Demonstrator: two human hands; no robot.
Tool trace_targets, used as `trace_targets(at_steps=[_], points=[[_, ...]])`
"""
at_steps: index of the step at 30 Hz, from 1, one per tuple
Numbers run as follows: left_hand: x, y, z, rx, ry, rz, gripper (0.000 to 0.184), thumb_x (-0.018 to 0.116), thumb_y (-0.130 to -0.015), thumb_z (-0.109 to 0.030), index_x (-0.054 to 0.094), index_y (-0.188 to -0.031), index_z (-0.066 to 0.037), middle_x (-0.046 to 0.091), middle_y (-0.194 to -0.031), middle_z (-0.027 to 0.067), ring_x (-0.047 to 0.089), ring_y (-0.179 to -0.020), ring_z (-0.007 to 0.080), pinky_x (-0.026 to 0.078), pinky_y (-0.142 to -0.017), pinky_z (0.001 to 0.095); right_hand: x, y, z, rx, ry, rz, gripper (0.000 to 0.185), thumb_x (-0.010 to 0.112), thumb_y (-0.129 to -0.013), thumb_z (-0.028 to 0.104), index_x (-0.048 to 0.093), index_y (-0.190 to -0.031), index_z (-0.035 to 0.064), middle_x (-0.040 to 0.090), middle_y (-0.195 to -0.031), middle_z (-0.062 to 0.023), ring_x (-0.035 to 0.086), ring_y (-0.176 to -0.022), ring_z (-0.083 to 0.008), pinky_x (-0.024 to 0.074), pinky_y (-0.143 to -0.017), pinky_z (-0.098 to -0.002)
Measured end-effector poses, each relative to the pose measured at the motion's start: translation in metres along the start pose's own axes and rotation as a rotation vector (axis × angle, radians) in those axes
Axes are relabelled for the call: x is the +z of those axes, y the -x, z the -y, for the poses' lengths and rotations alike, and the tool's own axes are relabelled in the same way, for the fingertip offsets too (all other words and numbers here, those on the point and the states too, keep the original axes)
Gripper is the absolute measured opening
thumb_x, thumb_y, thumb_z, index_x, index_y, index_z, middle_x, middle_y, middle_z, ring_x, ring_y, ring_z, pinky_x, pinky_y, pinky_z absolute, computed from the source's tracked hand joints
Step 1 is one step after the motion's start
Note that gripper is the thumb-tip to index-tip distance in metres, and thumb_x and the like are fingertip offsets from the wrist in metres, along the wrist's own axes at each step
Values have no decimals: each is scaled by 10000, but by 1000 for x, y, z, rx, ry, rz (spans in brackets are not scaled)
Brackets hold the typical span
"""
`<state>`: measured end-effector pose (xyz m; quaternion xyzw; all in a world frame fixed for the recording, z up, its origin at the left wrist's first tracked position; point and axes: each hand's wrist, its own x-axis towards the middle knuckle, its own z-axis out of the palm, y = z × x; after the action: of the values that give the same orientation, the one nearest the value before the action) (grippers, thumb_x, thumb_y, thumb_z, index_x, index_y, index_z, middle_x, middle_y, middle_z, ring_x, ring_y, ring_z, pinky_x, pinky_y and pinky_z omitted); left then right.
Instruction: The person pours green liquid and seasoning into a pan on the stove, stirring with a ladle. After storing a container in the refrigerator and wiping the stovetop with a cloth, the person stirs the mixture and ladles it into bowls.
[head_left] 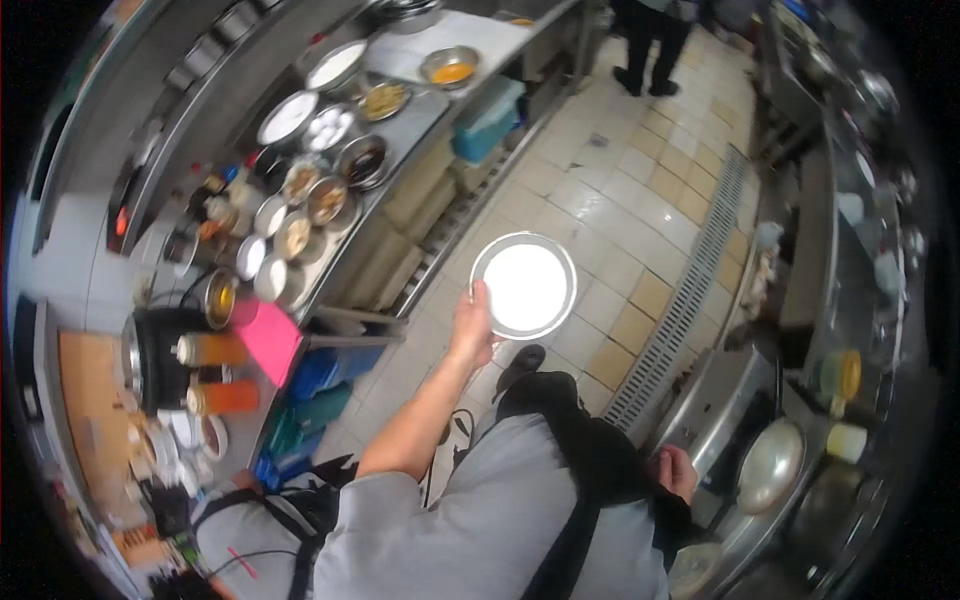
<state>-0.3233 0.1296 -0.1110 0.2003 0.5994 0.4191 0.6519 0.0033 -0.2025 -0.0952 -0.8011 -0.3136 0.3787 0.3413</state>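
My left hand (pixel 475 322) grips the rim of a round metal bowl (pixel 571 262), thumb on top and the other fingers under it. A bright white content (pixel 525 288) fills the bowl; whether it is liquid or powder I cannot tell. The bowl is held out over the tiled floor, roughly level. Down by my side, my right hand (pixel 678 473) has its fingers curled in, with no object visible in it. It is close to the steel front of the cooking station (pixel 708 405), and whether it touches the steel I cannot make out.
On the left, a steel counter (pixel 425 108) carries several bowls, eggs (pixel 329 128) and sauce bottles (pixel 215 397). A wok (pixel 770 465) sits on the right. A floor drain grate (pixel 680 300) runs along the aisle. One person (pixel 650 45) stands ahead; another (pixel 255 535) is close at my left.
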Motion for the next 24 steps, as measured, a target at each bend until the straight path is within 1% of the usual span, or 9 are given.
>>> trace_targets(at_steps=[3,4,5,7,8,11,15,22,24], points=[[-76,-13,-3,77,107,-123,456,462,-1070,-476,549,-1316,-102,697,-1098,97,737,-873,218,636,-568,396,13,-35,22,-148,113,58,210,583,-1050,196,657,-1129,16,638,-859,-4,601,-783,-92,504,-717,-254],[-92,-2,-16,71,147,-193,479,460,-1069,-476,502,-1379,-112,688,-1162,103,742,-886,226,632,-551,391,24,-40,52,-83,58,82,167,594,-1021,132,665,-1073,-10,657,-839,-79,616,-749,-159,508,-704,-301],[-118,-1,-15,80,162,-223,479,460,-1069,-476,502,-1379,-112,688,-1162,103,742,-886,226,632,-551,391,32,-48,63,-97,66,112,167,594,-1021,132,665,-1073,-10,657,-839,-79,616,-749,-159,508,-704,-301],[-174,3,-9,149,314,-341,527,436,-1074,-482,420,-1461,-125,641,-1289,129,731,-983,281,647,-656,480,46,-64,79,-340,250,207,163,603,-1018,135,664,-1068,-7,651,-824,-84,618,-742,-157,511,-702,-304],[-197,11,-7,157,332,-368,527,436,-1074,-482,420,-1461,-125,641,-1289,129,731,-983,281,647,-656,480,55,-73,77,-358,250,224,154,614,-1012,133,670,-1066,0,659,-821,-93,631,-744,-157,517,-701,-308],[-257,31,-9,265,452,-574,563,391,-1081,-490,347,-1510,-127,542,-1436,142,645,-1172,393,583,-874,633,77,-93,87,-257,238,359,164,614,-1017,142,682,-1077,5,677,-839,-64,626,-759,-110,510,-698,-291],[-319,51,-34,325,601,-802,573,367,-1086,-490,320,-1525,-126,497,-1469,151,594,-1239,413,570,-929,632,101,-112,95,-453,390,369,163,620,-1013,143,689,-1052,1,645,-747,-57,610,-709,-108,502,-662,-285],[-424,17,-67,356,745,-905,552,379,-1087,-465,373,-1510,-111,497,-1457,172,517,-1314,424,521,-987,660,131,-131,115,-462,394,397,197,621,-1004,173,692,-1016,-10,649,-727,-127,632,-651,-202,510,-637,-340],[-468,1,-44,576,615,-697,460,470,-1054,-336,445,-1465,-132,509,-1466,147,473,-1363,364,477,-1031,670,132,-130,125,-431,583,405,207,619,-996,191,690,-1008,-4,651,-761,-191,656,-677,-278,512,-646,-376]])
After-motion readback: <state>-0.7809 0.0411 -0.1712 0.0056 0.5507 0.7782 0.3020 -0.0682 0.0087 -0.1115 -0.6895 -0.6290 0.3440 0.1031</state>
